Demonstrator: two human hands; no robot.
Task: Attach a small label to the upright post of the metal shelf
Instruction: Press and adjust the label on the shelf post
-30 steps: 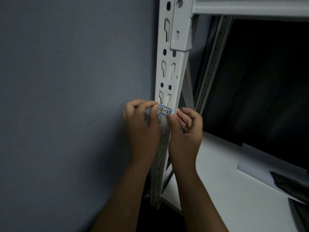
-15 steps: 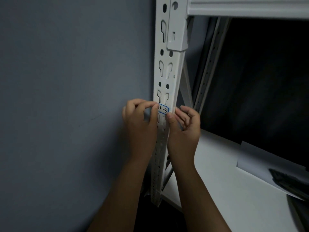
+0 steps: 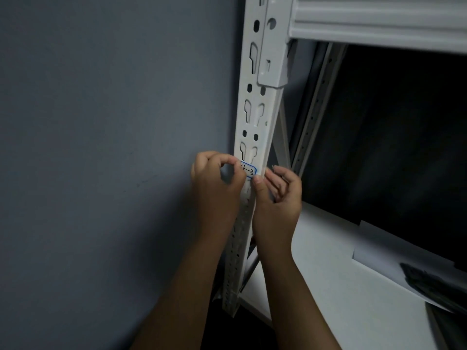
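Note:
A small white label with a blue border and black handwriting lies across the front of the white slotted upright post of the metal shelf. My left hand pinches the label's left end between thumb and curled forefinger, hiding that end. My right hand is on the post's right side; its thumb tip presses the label's lower right corner, and its fingers curl behind the post edge.
A grey wall runs along the left of the post. A white horizontal beam hooks into the post above. The white shelf board below holds a sheet of paper and a dark object at the right.
The view has shifted slightly, so the post and beam sit lower in frame. Both hands stay on the label; my left thumb now covers more of its left end.

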